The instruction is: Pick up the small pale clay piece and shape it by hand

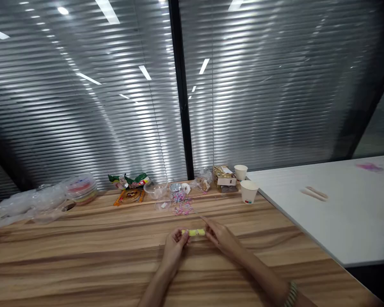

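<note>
A short yellow strip point(196, 232) with a small pale patch near its middle lies level between my hands, just above or on the wooden table. My left hand point(175, 244) pinches its left end between thumb and fingers. At the strip's right end is my right hand point(220, 235), its index finger stretched out and its other fingers curled near the end; whether they grip it is too small to tell. Beyond the hands, small pink and purple pieces point(184, 207) are scattered on the wood, beside a clear cup point(177, 194) of similar pieces.
Along the wooden table's point(92, 256) far edge stand stacked clear containers point(81, 187), snack packets point(130, 196), a clear bowl point(155, 189), a gold-and-white box point(224, 177) and two paper cups point(249, 192). Wooden sticks point(316, 194) lie on the white table point(348, 217) at right.
</note>
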{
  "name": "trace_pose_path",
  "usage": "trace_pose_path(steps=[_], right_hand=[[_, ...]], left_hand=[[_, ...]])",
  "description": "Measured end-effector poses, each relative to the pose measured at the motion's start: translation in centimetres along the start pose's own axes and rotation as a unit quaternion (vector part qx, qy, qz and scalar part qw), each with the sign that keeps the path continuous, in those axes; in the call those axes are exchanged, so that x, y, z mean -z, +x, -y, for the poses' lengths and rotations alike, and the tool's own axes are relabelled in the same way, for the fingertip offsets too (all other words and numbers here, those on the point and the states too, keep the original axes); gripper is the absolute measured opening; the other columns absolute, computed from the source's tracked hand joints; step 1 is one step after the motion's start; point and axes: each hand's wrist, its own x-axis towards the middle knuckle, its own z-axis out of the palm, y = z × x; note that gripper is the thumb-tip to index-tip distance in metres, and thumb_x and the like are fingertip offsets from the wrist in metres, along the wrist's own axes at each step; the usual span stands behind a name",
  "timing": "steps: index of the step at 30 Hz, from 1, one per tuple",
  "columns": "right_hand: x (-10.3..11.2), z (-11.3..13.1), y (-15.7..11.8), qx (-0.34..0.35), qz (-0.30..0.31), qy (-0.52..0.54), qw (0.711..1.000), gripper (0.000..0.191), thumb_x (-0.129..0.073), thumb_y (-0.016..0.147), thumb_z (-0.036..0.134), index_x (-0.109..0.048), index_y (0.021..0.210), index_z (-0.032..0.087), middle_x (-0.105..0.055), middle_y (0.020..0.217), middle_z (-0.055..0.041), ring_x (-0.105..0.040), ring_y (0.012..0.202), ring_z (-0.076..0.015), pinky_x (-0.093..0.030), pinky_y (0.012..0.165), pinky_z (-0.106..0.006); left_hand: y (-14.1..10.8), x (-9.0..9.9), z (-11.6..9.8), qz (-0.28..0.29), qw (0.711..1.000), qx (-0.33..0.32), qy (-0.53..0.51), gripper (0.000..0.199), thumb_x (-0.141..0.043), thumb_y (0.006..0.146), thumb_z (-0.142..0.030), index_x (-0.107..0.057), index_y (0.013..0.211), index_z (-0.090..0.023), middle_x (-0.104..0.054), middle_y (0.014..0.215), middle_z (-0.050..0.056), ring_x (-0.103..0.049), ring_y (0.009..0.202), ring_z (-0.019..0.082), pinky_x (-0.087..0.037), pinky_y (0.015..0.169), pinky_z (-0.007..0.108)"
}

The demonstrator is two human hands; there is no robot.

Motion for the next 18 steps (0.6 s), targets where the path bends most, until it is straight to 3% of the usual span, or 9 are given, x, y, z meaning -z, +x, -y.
trace_pose_path(steps=[4,8,13,18], right_hand=[[-0.28,0.11,-0.30,0.053,0.007,-0.038,0.998,0.038,-0.041,0.085,0.020,-0.039,0.123,0.018,-0.061,0.094,-0.0067,-0.057,0.085,-0.0177,-0.045,0.074,-0.029],[-0.58,0.27,-0.37,0.117,0.011,-0.100,0.988,0.022,-0.037,0.088,0.025,-0.053,0.102,0.017,-0.062,0.092,-0.0075,-0.057,0.084,-0.0184,-0.044,0.071,-0.028],[-0.47,-0.16,-0.38,0.122,-0.006,-0.155,0.980,0.024,-0.033,0.089,0.023,-0.055,0.085,0.016,-0.062,0.077,-0.0065,-0.058,0.071,-0.0176,-0.043,0.061,-0.026],[-0.12,0.19,-0.54,0.122,-0.001,-0.157,0.980,0.025,-0.032,0.090,0.026,-0.055,0.085,0.016,-0.064,0.080,-0.0076,-0.060,0.073,-0.0173,-0.043,0.062,-0.025]], left_hand=[[-0.27,-0.42,-0.31,0.024,0.999,-0.011,0.018,0.038,-0.066,0.060,-0.047,-0.054,0.070,-0.013,-0.052,0.055,-0.002,-0.046,0.049,0.008,-0.037,0.048,0.019],[-0.33,-0.60,-0.28,0.046,0.997,-0.027,0.060,0.039,-0.063,0.063,-0.050,-0.052,0.065,-0.013,-0.051,0.052,-0.001,-0.046,0.047,0.009,-0.035,0.047,0.019],[-0.74,-0.67,-0.28,0.078,0.995,-0.025,0.053,0.036,-0.067,0.061,-0.043,-0.052,0.073,-0.012,-0.052,0.056,-0.002,-0.047,0.051,0.009,-0.036,0.049,0.019],[-1.01,-0.78,-0.54,0.074,0.995,-0.031,0.055,0.034,-0.066,0.062,-0.042,-0.052,0.072,-0.012,-0.054,0.057,-0.001,-0.049,0.053,0.010,-0.038,0.052,0.020]])
